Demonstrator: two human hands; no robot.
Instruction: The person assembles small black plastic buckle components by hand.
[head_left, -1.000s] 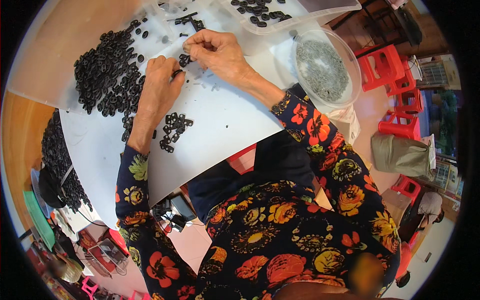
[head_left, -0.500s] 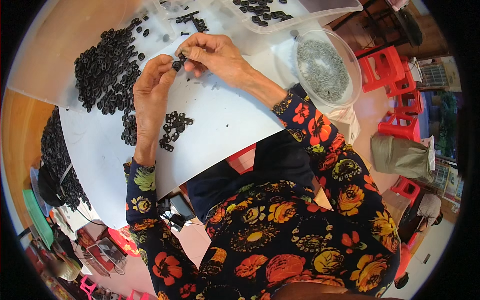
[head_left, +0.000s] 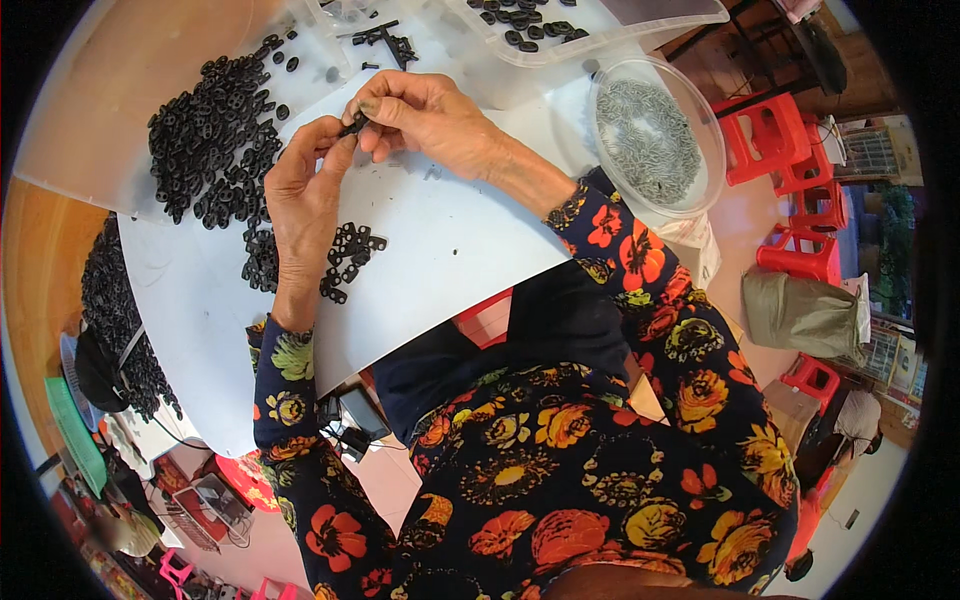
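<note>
Between my two hands is a small black plastic part, mostly covered by fingers. My left hand pinches it between thumb and fingertips. The fingers of my right hand close on it from the right, with the thumb bent over its top. Whether one piece or two are in the fingers, I cannot tell. Left of my hands lies a large heap of black plastic parts. A small cluster of similar black parts rests on the white table, just right of my left wrist.
A round clear tub of small silvery metal pieces stands at the right. Clear plastic bins hold more black parts at the far side. Another dark heap lies beyond the table's left edge. Red stools stand on the floor.
My hands have come closer together, and the right fingers have closed further over the black part. My left hand has tilted slightly. The heaps have not moved.
</note>
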